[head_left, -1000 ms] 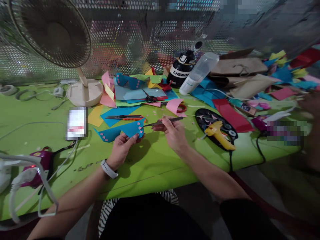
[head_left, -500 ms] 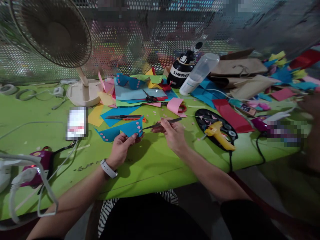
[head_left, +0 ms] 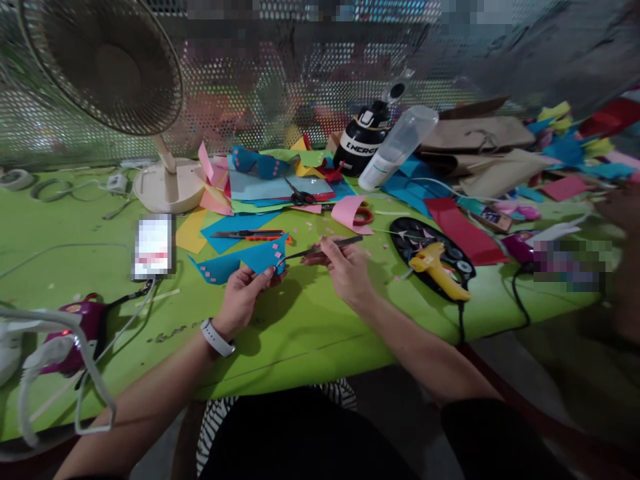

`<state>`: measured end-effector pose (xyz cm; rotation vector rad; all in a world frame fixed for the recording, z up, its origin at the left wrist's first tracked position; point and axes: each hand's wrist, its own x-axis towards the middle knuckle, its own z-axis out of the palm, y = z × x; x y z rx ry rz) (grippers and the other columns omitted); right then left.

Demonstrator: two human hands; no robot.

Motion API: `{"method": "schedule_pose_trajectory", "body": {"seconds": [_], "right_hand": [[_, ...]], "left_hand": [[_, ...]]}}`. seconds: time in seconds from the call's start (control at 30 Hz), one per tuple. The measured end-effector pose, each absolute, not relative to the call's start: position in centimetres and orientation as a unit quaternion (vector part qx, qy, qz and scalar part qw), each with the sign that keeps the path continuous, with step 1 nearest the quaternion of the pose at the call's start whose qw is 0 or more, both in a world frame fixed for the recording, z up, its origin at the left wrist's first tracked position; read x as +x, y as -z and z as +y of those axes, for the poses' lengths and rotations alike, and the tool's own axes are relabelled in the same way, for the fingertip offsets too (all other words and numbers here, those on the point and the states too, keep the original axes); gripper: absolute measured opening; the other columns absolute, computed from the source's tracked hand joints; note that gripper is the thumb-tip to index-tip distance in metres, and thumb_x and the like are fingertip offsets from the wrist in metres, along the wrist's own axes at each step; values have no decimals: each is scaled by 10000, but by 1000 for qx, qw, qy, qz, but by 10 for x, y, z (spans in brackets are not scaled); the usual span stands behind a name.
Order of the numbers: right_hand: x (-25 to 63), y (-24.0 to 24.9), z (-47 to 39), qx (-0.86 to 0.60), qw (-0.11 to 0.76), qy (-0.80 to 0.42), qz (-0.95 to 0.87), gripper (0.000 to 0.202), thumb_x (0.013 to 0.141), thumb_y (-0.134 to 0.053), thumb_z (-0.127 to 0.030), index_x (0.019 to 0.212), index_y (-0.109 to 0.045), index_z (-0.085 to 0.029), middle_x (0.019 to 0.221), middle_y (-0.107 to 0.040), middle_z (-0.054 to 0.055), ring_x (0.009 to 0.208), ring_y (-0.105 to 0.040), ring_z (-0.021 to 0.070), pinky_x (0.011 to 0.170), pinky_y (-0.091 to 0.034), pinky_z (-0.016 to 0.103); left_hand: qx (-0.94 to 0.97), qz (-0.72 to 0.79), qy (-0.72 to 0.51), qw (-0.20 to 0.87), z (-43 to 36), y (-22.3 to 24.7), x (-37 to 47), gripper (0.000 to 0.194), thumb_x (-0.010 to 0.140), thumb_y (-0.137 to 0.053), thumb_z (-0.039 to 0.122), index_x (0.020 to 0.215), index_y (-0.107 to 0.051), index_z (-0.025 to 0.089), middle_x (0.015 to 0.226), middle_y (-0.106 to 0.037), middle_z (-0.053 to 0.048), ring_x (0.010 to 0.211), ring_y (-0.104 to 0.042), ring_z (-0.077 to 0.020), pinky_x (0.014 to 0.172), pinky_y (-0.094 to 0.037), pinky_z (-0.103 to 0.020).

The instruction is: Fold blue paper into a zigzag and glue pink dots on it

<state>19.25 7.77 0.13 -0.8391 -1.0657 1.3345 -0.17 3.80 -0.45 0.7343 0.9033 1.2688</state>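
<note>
Between the thumb and fingers of my left hand (head_left: 246,293) is a blue paper mask (head_left: 225,261), with small pink paper squares along both its ends. My right hand (head_left: 346,270) is closed round dark tweezers (head_left: 325,249). Their tips meet the mask's right end, close to my left thumb and a pink square. Just beyond the mask lies an orange utility knife (head_left: 255,236) on blue paper. A similar blue mask (head_left: 260,165) with pink squares rests on the paper pile at the back.
A fan (head_left: 170,183) and a phone (head_left: 153,247) stand to the left, near a purple power strip (head_left: 83,327) with cables. To the right, a yellow glue gun (head_left: 440,273) lies on a black palette (head_left: 407,233). Scissors (head_left: 301,197) and bottles (head_left: 363,143) are behind. Someone's arm shows far right.
The tweezer tips have shifted very slightly at the mask's right end. Both hands keep their hold, and the rest looks the same.
</note>
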Motion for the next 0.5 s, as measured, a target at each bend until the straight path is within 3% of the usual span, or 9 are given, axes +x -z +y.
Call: {"method": "schedule_pose_trajectory", "body": {"seconds": [0.33, 0.5], "right_hand": [[190, -6, 77, -382, 583, -559, -450, 260, 767, -731, -467, 802, -658, -220, 724, -698, -19, 666, -712, 161, 613, -610, 301], [201, -10, 78, -405, 574, -544, -458, 267, 752, -725, -439, 644, -630, -214, 520, -614, -44, 397, -561, 100, 374, -485, 225]], "left_hand": [[327, 404, -556, 649, 38, 4, -2, 271, 658, -846, 335, 792, -705, 147, 760, -719, -22, 755, -704, -167, 773, -547, -292], [328, 399, -572, 637, 39, 4, -2, 263, 694, -821, 323, 865, -706, 159, 910, -748, -54, 842, -713, -194, 777, -555, -302]]}}
